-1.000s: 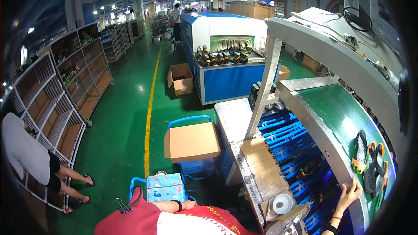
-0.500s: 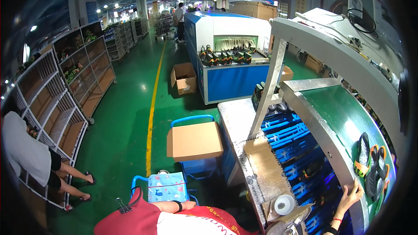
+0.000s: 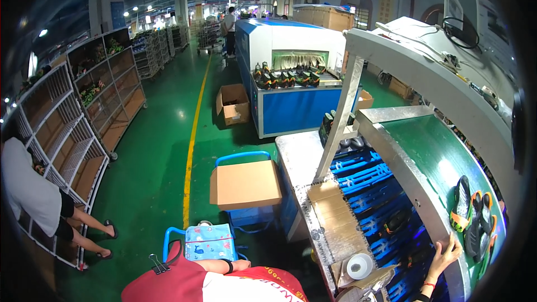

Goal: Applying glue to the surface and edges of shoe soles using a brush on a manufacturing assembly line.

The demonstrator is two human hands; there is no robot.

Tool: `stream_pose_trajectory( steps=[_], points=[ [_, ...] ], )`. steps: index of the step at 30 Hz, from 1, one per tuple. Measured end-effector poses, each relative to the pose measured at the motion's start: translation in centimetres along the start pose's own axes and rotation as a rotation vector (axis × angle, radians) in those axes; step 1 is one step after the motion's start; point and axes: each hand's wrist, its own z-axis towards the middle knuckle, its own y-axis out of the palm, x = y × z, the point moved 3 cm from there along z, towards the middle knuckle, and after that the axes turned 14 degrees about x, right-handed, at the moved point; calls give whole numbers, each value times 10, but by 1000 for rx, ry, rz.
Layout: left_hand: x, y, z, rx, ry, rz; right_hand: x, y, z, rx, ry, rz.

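Note:
My right hand (image 3: 446, 256) lies open, fingers outstretched, against the metal side rail (image 3: 417, 190) of the green conveyor belt (image 3: 419, 140). On the belt beside it lie several sandals or shoe soles: one dark with an orange and green band (image 3: 461, 204), others dark with orange edges (image 3: 480, 223). Low in front of my body, against the red and white apron (image 3: 246, 286), is my left hand (image 3: 241, 264). Its fingers are mostly hidden, and I see nothing held in it.
Left of the belt runs a blue slatted rack (image 3: 363, 190) carrying a dark shoe (image 3: 396, 222). A white bowl (image 3: 359, 267) stands on the bench. Ahead are a cardboard box (image 3: 246, 184) and a blue-white machine (image 3: 296, 106). A person (image 3: 33, 184) stands by the left shelves (image 3: 72, 140).
The view has shifted slightly, so the scene sits a little farther left. My right hand stays against the rail and my left hand stays by the apron.

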Motion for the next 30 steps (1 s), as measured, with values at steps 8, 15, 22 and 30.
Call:
stream_pose_trajectory(
  steps=[8,15,22,30],
  points=[
    [-19,24,25,15,-62,18,2,0,-3,-10,4,11],
    [-4,12,15,4,-8,54,0,-2,-3,-37,40,33],
    [25,-7,-7,3,9,8,-3,-4,-1,-10,14,23],
    [39,-11,-9,107,-32,-52,-2,-4,-2,-46,22,11]
  ],
)
